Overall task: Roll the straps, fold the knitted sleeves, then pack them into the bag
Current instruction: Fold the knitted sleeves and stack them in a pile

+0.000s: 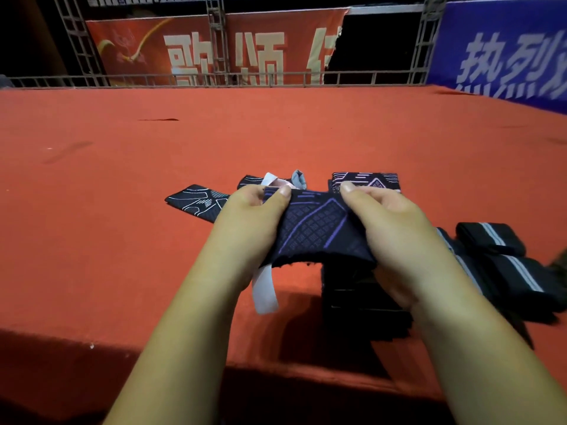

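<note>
Your left grip is clamped on the left end of a dark navy knitted sleeve with a purple diamond-lattice pattern, thumb pressed on top near its far edge and fingers curled beneath; your right grip is clamped on the right end in the same way, so the cloth is stretched between both. The sleeve is held off the red felt-covered tabletop, above its near-edge half and a little right of the middle; its long axis runs left to right, roughly parallel to the near edge, with a fuzzy dark hem facing you. A white ribbon label hangs from its near left corner, below your left wrist.

Beyond your left grip, a dark sleeve with a white line pattern lies flat on the tabletop, angled toward the left edge; beyond your right grip lies a folded dark sleeve with pale pink lines. Toward the right edge, black rolled straps with grey-white stripes sit bunched together. Under the held sleeve lies a black shape, too dark to make out.
</note>
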